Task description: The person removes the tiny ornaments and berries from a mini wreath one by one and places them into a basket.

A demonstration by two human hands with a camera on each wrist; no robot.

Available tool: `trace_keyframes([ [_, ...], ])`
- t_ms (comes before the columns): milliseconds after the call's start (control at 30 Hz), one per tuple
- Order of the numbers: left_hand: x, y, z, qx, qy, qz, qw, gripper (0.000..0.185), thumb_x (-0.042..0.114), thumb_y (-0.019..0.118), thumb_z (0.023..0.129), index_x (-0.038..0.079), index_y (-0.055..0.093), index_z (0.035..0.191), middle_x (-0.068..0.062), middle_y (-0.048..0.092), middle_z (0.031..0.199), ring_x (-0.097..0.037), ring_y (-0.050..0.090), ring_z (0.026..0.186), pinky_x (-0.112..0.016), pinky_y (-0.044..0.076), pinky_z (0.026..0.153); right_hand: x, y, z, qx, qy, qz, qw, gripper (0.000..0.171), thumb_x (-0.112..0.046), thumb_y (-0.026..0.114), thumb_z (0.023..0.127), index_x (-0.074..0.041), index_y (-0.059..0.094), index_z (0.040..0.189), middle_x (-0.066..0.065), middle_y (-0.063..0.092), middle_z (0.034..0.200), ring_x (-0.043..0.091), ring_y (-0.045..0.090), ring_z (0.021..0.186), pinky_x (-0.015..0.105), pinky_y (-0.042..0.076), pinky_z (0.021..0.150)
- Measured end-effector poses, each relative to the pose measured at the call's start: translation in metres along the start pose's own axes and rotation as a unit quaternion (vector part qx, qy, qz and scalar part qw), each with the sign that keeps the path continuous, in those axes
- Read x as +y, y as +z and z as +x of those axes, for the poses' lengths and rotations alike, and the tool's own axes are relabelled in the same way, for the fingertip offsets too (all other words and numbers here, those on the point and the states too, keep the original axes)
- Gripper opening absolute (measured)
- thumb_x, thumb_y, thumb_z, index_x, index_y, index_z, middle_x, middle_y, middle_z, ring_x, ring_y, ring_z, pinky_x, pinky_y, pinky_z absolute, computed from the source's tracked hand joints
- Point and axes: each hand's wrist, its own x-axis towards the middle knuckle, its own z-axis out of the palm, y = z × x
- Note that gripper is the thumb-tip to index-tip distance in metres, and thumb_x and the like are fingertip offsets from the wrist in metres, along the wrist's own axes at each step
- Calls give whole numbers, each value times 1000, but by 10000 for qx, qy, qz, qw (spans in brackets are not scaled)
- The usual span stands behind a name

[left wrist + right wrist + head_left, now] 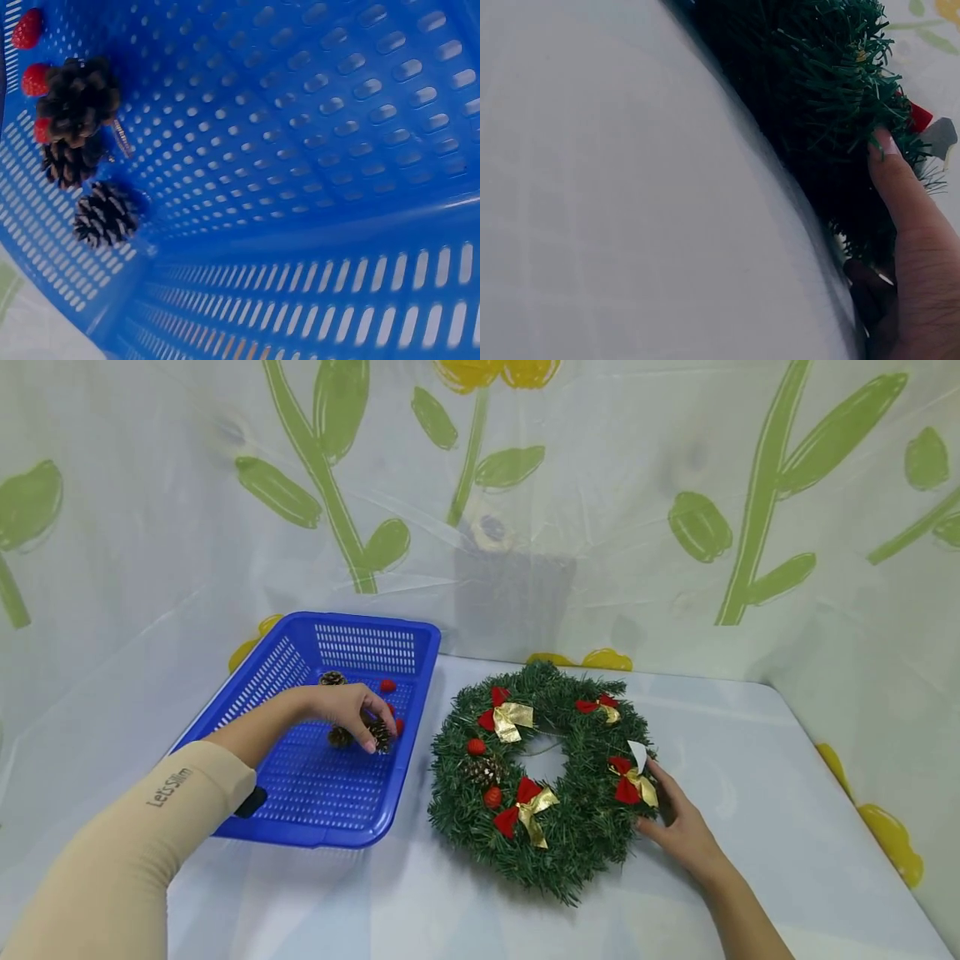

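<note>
My left hand reaches into a blue slotted basket, fingers curled down and pinching a brown pine cone; the left wrist view shows this pine cone in front of two others and red berries. The hand itself does not show in that view. A green wreath with red-and-gold bows, a pine cone and red berries lies flat to the basket's right. My right hand rests against the wreath's right rim, fingers straight along the needles near a white tag.
Another pine cone and a red berry lie at the basket's far end. A white table carries everything. A cloth backdrop printed with green stems closes the back and both sides.
</note>
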Motion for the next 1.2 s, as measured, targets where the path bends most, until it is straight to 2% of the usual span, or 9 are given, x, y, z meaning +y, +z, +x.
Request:
trace_keyframes([
  [133, -7, 6, 1, -147, -107, -125, 9998, 41, 16, 79, 76, 6, 69, 114, -9, 63, 123, -26, 47, 121, -38, 47, 95, 1, 2, 1, -3, -173, 92, 9998, 85, 2, 66, 83, -12, 18, 152, 30, 17, 151, -21, 22, 123, -1, 23, 97],
  [367, -19, 16, 5, -235, -137, -210, 9994, 45, 12, 79, 75, 6, 67, 118, -10, 60, 129, -27, 45, 125, -40, 46, 98, 1, 4, -2, -3, -163, 166, 9997, 86, 3, 66, 82, -12, 18, 152, 34, 16, 149, -22, 21, 122, -1, 22, 97],
  [433, -20, 18, 5, -208, -152, -202, 9995, 46, 10, 80, 74, 6, 67, 118, -10, 60, 128, -27, 45, 124, -40, 46, 97, 2, 4, -3, -16, -188, 191, 9996, 86, 4, 65, 82, -11, 18, 152, 23, 18, 153, -22, 21, 123, -1, 22, 97],
  [567, -17, 20, 7, -134, -246, -96, 9996, 47, 7, 81, 72, 7, 67, 117, -10, 58, 129, -30, 43, 126, -40, 46, 97, 3, 3, -3, -7, -305, 249, 9992, 85, 6, 65, 82, -10, 18, 152, -17, 21, 149, -21, 22, 124, 0, 23, 98],
  [633, -15, 20, 9, -80, -245, -31, 9997, 48, 6, 81, 71, 7, 67, 116, -10, 58, 129, -28, 45, 121, -36, 49, 92, 3, 2, -3, 16, -302, 236, 9993, 86, 5, 65, 82, -11, 18, 152, -23, 20, 145, -21, 22, 125, 0, 22, 98],
  [767, -15, 19, 10, -80, -235, 50, 9997, 48, 4, 81, 71, 7, 66, 117, -12, 57, 129, -22, 49, 106, -27, 51, 75, -1, 0, -2, -14, -176, 195, 9997, 86, 4, 65, 83, -12, 17, 152, 13, 18, 155, -23, 21, 123, -1, 22, 97],
  [867, -18, 14, 8, -92, -219, 123, 9996, 49, 4, 80, 71, 8, 66, 118, -12, 56, 129, -22, 52, 99, -29, 52, 74, -4, 0, -2, -46, -107, 192, 9997, 87, 3, 65, 83, -13, 16, 153, 35, 14, 149, -23, 21, 122, -1, 23, 96],
  [1000, -21, 7, 4, -76, -190, -75, 9998, 52, 4, 80, 73, 4, 63, 122, -14, 59, 127, -28, 58, 107, -36, 52, 89, -5, -1, -1, -48, 8, 91, 9999, 86, 0, 65, 84, -15, 15, 153, 33, 14, 151, -15, 19, 129, -1, 22, 96],
  [1200, -22, -3, -5, 169, -201, -571, 9980, 54, 10, 78, 77, -3, 58, 125, -18, 60, 124, -31, 57, 115, -37, 49, 96, -6, -2, -1, -68, 91, 24, 9999, 86, -1, 65, 85, -15, 15, 153, 32, 13, 152, 28, 16, 140, -2, 22, 97],
])
